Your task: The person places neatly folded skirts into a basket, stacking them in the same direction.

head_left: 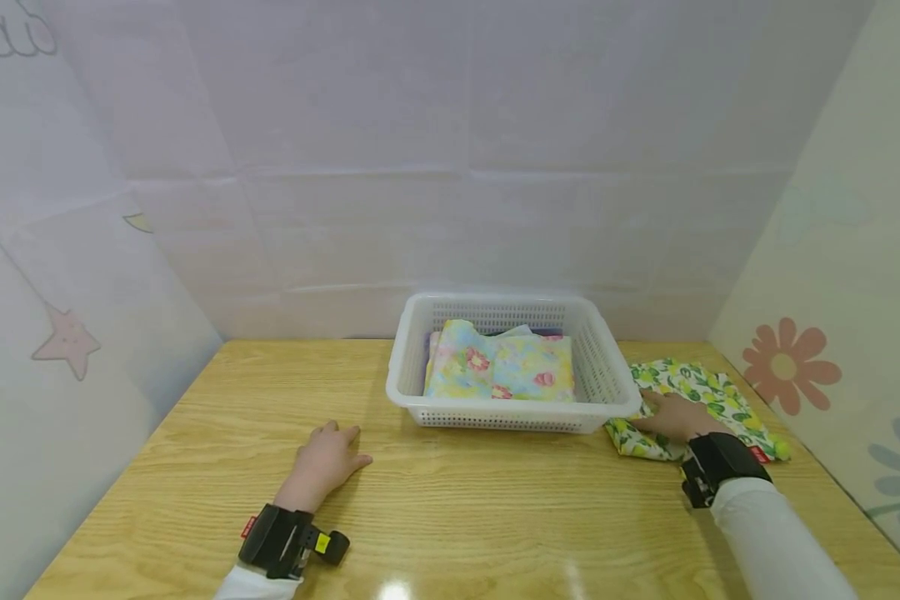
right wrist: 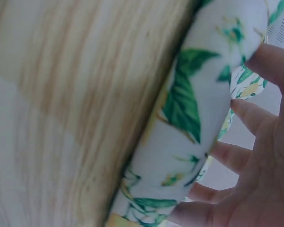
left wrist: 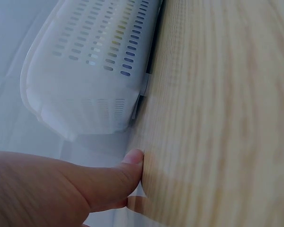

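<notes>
Right hand [head_left: 675,417] down on the lemon cloth [head_left: 708,392], fingers spread and nearly straight, palm over the near left part of the folded fabric, nothing pinched. Cloth flat on the table [head_left: 495,517], stretching away beyond the fingertips and out to the right of the wrist. From the right wrist view: fingers [right wrist: 248,116] splayed against the cloth [right wrist: 194,142], green leaves and yellow fruit on white, folded edge lying along the wood [right wrist: 61,94]. Basket [head_left: 603,367] just left of that hand, its right rim touching or overlapping the cloth's edge, hard to tell which. Inside, folded floral cloths [head_left: 502,367] in pastel blue, yellow and pink. Left hand [head_left: 326,462] resting on bare wood, well apart from the cloth, fingers loosely curved, empty. Basket ahead and to the right of it, near but not touching. Left wrist view: thumb [left wrist: 118,177] pressed to the tabletop [left wrist: 227,118], basket corner [left wrist: 85,71] just beyond. Black wrist straps on both arms, white sleeves behind them.
</notes>
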`<state>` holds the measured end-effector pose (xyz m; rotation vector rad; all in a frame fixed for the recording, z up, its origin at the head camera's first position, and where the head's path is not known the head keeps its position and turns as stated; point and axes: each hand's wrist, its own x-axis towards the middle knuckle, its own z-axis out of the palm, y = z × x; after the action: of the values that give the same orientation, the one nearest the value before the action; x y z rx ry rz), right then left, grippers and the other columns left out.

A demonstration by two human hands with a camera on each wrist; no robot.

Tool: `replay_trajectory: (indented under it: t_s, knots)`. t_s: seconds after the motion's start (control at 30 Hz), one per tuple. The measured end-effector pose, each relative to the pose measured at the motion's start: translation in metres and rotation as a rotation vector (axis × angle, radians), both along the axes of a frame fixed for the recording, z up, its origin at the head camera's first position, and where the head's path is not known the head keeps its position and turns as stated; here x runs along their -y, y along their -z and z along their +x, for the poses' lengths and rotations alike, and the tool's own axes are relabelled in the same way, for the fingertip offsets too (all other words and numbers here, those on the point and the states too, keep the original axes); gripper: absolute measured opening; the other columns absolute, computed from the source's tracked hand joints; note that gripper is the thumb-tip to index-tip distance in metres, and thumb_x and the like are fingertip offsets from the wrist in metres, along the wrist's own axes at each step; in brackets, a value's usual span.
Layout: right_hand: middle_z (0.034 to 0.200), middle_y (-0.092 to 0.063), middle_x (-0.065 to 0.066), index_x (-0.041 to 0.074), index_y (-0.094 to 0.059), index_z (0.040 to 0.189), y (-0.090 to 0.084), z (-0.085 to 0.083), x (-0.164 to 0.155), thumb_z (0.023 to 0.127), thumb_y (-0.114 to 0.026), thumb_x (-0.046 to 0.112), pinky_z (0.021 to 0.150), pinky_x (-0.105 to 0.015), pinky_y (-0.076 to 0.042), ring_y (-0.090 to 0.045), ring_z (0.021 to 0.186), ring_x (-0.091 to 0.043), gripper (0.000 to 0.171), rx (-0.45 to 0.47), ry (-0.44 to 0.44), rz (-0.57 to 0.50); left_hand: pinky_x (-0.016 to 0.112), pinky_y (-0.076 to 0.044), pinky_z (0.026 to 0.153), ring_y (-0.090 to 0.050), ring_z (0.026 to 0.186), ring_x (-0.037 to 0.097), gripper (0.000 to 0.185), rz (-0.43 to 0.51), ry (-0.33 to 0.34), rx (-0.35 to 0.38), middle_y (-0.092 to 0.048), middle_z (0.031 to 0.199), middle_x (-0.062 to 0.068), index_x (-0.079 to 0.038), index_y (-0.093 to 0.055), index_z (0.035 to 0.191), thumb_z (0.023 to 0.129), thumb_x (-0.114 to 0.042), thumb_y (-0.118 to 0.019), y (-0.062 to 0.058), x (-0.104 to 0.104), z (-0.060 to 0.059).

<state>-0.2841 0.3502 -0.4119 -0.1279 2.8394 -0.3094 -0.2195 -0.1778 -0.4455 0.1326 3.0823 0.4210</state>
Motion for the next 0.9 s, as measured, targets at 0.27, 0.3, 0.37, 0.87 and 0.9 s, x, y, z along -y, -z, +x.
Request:
replay_trajectory:
  t_s: [0.27,0.3,0.37,0.87,0.9]
  knots:
    - [0.141,-0.042,-0.051,-0.016,-0.026,0.153,-0.004,0.006,-0.004,0.094,-0.067,0.053,0.09,-0.069,-0.049,-0.044,0.126,-0.069,0.099,0.033,0.007,0.001,0.068,-0.054,0.084,-0.059,0.116,0.053,0.058,0.003,-0.001,0.03,-0.058,0.131,0.035,0.002,-0.063,0.136,0.092,-0.034,-0.077,-0.01,-0.002,0.004]
    - [0.141,-0.042,-0.051,-0.016,-0.027,0.153,-0.003,0.007,-0.005,0.095,-0.066,0.054,0.09,-0.068,-0.049,-0.047,0.124,-0.068,0.099,0.027,0.004,0.018,0.068,-0.054,0.084,-0.059,0.117,0.053,0.058,0.002,-0.002,0.03,-0.058,0.131,0.036,0.002,-0.063,0.136,0.092,-0.033,-0.076,-0.01,-0.002,0.004]
    - [0.141,-0.039,-0.052,-0.014,-0.033,0.152,-0.002,0.009,-0.006,0.094,-0.068,0.055,0.087,-0.067,-0.051,-0.051,0.119,-0.067,0.097,0.008,-0.003,0.059,0.068,-0.054,0.085,-0.059,0.117,0.053,0.057,0.002,-0.003,0.029,-0.058,0.131,0.036,0.002,-0.063,0.136,0.093,-0.033,-0.076,-0.009,-0.002,0.004]
    - [0.147,-0.011,-0.059,-0.006,-0.027,0.156,-0.002,0.032,-0.005,0.087,-0.081,0.046,0.086,-0.063,-0.051,-0.05,0.118,-0.07,0.102,0.122,0.012,-0.003,0.07,-0.053,0.087,-0.057,0.12,0.055,0.057,0.01,-0.005,0.023,-0.056,0.135,0.037,0.002,-0.063,0.136,0.093,-0.032,-0.076,-0.007,-0.001,0.004]
    - [0.147,-0.009,-0.059,-0.005,-0.025,0.157,-0.004,0.033,-0.004,0.086,-0.081,0.045,0.085,-0.062,-0.052,-0.049,0.119,-0.07,0.103,0.145,0.014,-0.014,0.069,-0.053,0.087,-0.057,0.12,0.055,0.057,0.008,-0.004,0.022,-0.056,0.135,0.037,0.002,-0.063,0.136,0.093,-0.032,-0.076,-0.006,-0.001,0.003]
